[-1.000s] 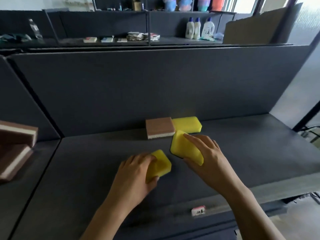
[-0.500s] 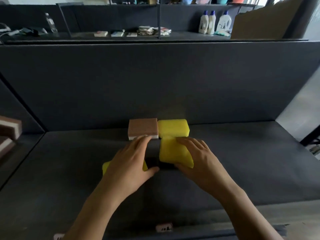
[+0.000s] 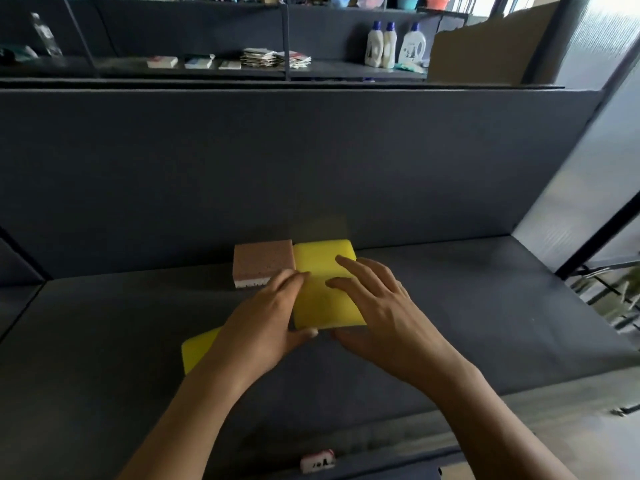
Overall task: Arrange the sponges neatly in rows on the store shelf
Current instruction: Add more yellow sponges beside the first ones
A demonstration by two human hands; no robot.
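Observation:
A brown sponge point(image 3: 263, 263) with a white base sits against the shelf's back wall. A yellow sponge point(image 3: 320, 256) lies right beside it. A second yellow sponge point(image 3: 322, 304) lies directly in front of that one, touching it. My right hand point(image 3: 377, 306) rests flat on its top and right side. My left hand point(image 3: 266, 323) touches its left edge with straight fingers, thumb at its front corner. A third yellow sponge point(image 3: 199, 351) lies behind my left wrist, partly hidden.
The dark grey shelf point(image 3: 467, 306) has a tall back panel and a price tag point(image 3: 317, 462) on its front lip. Behind stands another shelf with detergent bottles point(image 3: 393, 46), stacked packets point(image 3: 275, 58) and a cardboard box point(image 3: 485, 53).
My right hand slid the front yellow sponge back against the rear yellow one. My left hand let go of the third yellow sponge and moved right to the front sponge's edge.

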